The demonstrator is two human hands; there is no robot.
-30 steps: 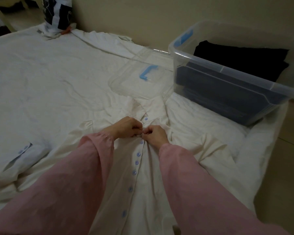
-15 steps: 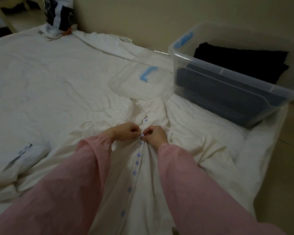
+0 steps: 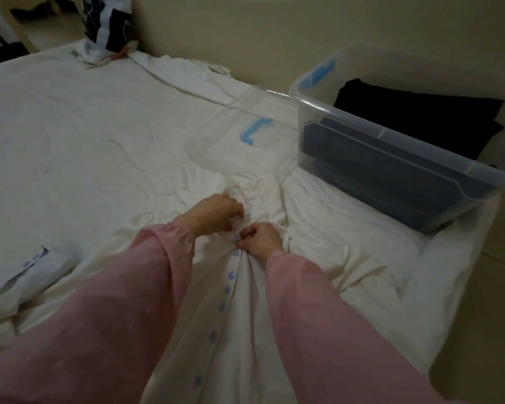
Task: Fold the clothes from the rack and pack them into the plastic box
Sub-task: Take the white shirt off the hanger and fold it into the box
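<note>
Home bedroom. I'm at a bed (image 3: 70, 147) under a rumpled white sheet (image 3: 105, 182). A cream panel (image 3: 245, 39) runs along the bed's far edge; headboard or wall, can't tell. A clear plastic box (image 3: 391, 134) of folded dark clothes (image 3: 420, 118) sits at the bed's right edge, with its lid (image 3: 225, 147) on the bed beside it. There is pale tiled floor (image 3: 503, 228) right of the bed.

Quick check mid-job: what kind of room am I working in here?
Most likely a bedroom at home. The white button-up shirt lies spread on a rumpled, white-sheeted bed, and a clear plastic box holding folded dark clothes sits at the bed's edge.
</note>
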